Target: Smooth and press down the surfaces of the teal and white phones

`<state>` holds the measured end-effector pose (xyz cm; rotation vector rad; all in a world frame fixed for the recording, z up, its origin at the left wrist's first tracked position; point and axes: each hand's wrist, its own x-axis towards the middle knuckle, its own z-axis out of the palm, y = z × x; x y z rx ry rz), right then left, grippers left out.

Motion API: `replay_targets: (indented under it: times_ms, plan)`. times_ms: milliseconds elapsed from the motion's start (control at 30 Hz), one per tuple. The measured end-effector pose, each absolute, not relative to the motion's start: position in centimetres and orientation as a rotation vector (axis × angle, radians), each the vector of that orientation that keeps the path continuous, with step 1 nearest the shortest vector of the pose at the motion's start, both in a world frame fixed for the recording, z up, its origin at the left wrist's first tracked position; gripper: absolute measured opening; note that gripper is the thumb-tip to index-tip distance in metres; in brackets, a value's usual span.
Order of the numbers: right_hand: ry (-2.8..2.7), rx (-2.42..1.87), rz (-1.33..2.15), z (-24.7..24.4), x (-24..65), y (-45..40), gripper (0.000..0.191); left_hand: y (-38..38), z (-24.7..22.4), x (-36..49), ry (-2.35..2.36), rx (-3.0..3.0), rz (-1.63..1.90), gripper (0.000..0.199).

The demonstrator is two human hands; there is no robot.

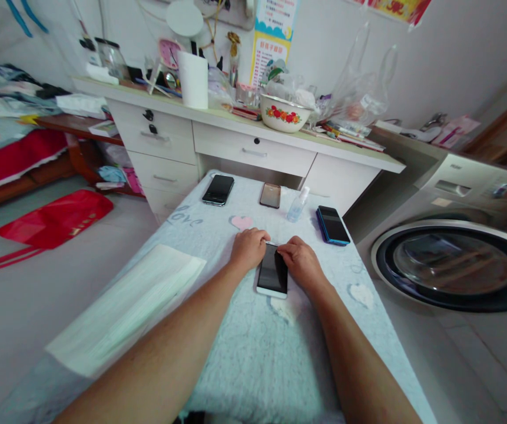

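A white-framed smartphone with a dark screen lies flat on the cloth-covered table, its near end toward me. My left hand is at its far left corner, fingers curled in and closed on the edge. On the other side my right hand grips the far right edge, fingertips pressed together over the screen's border. Whatever may be between the fingertips is too small to make out. Beyond the hands are a brownish clear phone case and a small clear spray bottle.
A black phone lies at the table's far left, a blue-edged phone at the right. White sheets in a clear bag rest on the left side. A cluttered white desk stands behind; a washing machine is to the right.
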<state>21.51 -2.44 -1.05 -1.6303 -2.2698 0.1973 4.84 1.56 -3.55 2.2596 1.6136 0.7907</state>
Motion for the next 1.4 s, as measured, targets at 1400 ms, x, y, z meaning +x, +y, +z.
replay_targets:
  times_ms: [1400]
  plan:
    - [-2.407, -1.423, 0.345, -0.1, 21.5, -3.3, 0.022, 1.7, -3.7, 4.8, 1.594, 2.274, 0.825, 0.024]
